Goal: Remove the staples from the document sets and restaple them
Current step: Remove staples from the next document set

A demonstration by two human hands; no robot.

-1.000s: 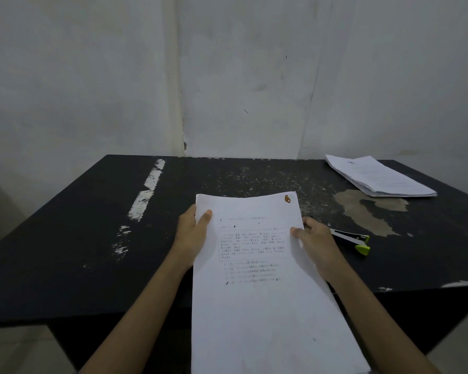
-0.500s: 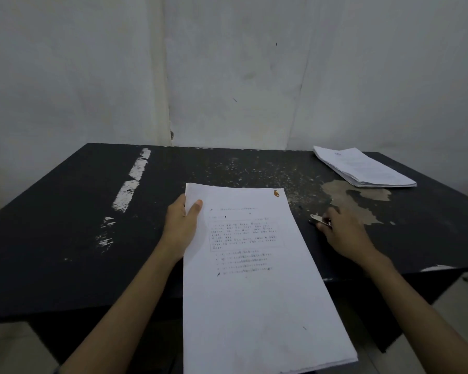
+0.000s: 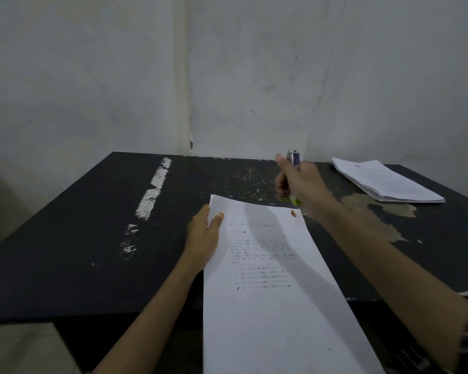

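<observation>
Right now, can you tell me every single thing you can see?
document set: one, white with printed text, front centre, sticking out past the table's near edge.
paper stack: one, white, far right of the table.
stapler: one, dark with a lime-green tip, lifted above the table beyond the document set.
table: one, black with scuffed white and tan patches, across the middle.
wall: one, off-white, behind the table.
hands: two; the left hand grips the document set's left edge, the right hand grips the stapler.
</observation>
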